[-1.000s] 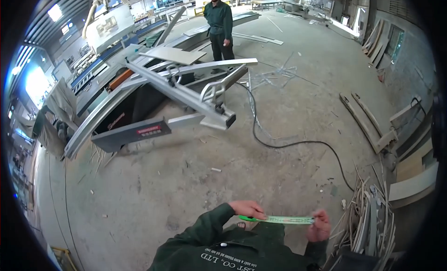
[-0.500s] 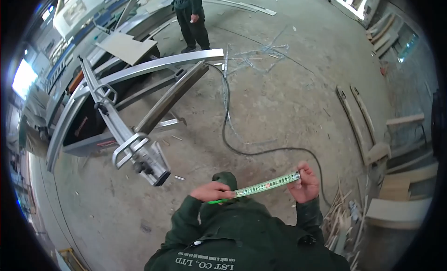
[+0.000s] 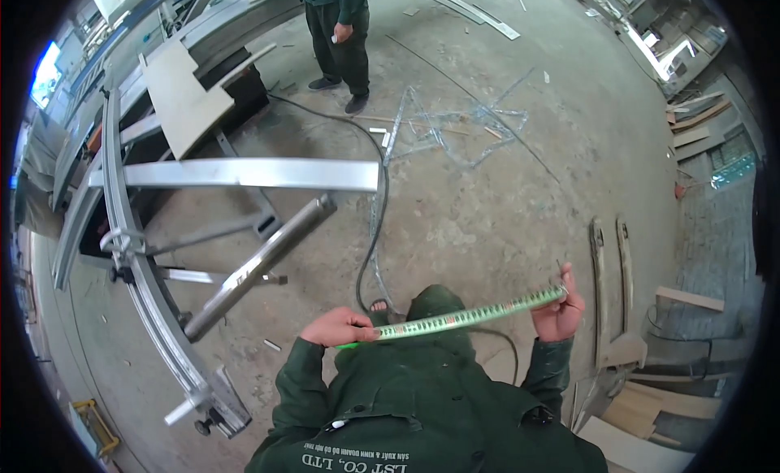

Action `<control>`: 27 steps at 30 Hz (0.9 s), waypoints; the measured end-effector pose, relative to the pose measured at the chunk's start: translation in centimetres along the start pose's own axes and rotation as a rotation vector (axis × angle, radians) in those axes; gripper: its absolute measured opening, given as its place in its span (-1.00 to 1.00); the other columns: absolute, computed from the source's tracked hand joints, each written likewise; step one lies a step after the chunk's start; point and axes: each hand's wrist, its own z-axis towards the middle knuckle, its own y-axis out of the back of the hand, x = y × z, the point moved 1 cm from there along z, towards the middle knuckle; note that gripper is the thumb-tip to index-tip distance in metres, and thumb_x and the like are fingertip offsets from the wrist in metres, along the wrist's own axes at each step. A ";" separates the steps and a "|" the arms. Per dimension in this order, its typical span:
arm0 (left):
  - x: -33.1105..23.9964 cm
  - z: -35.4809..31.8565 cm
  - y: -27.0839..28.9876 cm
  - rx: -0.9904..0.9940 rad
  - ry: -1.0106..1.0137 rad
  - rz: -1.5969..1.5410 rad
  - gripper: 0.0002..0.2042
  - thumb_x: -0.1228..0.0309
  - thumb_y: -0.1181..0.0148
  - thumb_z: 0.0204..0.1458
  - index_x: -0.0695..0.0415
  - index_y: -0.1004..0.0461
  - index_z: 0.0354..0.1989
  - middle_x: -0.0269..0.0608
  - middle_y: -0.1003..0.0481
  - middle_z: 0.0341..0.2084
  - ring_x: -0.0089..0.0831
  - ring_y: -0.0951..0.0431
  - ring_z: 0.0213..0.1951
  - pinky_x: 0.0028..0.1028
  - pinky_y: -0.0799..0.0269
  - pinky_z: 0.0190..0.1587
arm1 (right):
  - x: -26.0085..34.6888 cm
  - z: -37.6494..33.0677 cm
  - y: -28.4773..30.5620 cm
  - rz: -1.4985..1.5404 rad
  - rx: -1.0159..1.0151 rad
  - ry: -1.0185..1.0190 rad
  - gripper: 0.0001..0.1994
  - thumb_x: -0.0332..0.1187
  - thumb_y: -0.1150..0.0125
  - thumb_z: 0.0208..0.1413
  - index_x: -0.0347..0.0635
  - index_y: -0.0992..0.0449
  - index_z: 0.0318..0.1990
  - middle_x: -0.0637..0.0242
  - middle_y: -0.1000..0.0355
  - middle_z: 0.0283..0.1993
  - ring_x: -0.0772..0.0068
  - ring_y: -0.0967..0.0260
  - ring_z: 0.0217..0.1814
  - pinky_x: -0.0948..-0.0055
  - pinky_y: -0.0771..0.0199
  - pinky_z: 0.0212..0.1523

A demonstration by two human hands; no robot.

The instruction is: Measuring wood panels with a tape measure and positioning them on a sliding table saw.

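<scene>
A green-yellow tape measure (image 3: 463, 318) is stretched across the front of my dark green jacket, its blade slightly bowed and rising to the right. My left hand (image 3: 337, 327) is closed around its left end, where a bit of bright green shows below the fingers; the rest there is hidden. Around the blade's right end, the fingers of my right hand (image 3: 559, 312) are closed. Something thin and dark sticks up beside that hand's fingertips, too small to name.
At the left stands a machine with a metal crossbar (image 3: 260, 174) and a long rail (image 3: 154, 298). A board (image 3: 183, 99) lies on it. Another person (image 3: 337, 38) stands beyond. A black cable (image 3: 382, 201) crosses the floor. Wooden pieces (image 3: 600, 286) are at the right.
My hands have moved farther apart, and a longer stretch of tape shows between them. The view has shifted, so the machine's rail and crossbar appear lower and farther left.
</scene>
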 end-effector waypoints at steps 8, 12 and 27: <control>-11.4 12.4 15.3 -0.352 0.039 0.204 -0.70 0.08 -0.38 0.18 0.07 -0.73 -0.18 -0.22 -0.59 -0.51 -0.43 -0.44 -0.44 -0.38 -0.43 -0.29 | 1.4 29.5 1.9 -0.349 -0.075 -0.107 -0.75 -0.20 0.00 0.51 -0.06 -0.54 0.09 0.53 -0.28 -0.54 0.55 -0.24 -0.52 0.22 -0.49 -0.15; -16.4 18.3 23.5 -0.468 0.135 0.035 -0.64 0.00 -0.35 0.15 0.06 -0.73 -0.17 -0.13 -0.66 -0.39 -0.32 -0.64 -0.31 -0.33 -0.51 -0.16 | 2.4 47.2 -2.0 -0.463 -0.104 -0.360 -0.71 -0.11 0.00 0.51 -0.06 -0.55 0.06 0.52 -0.29 -0.58 0.54 -0.27 -0.55 0.28 -0.48 -0.26; -14.7 16.2 34.9 -1.175 0.083 -0.997 -0.75 0.27 -0.41 0.19 0.26 -0.73 -0.31 -0.37 -0.61 -0.53 -0.63 -0.54 -0.47 -0.56 -0.40 -0.35 | -21.3 80.9 -24.3 -0.661 0.513 -1.019 -0.74 -0.23 -0.07 0.51 -0.22 -0.50 0.12 0.36 -0.50 -0.27 0.52 -0.45 -0.29 0.53 -0.43 -0.23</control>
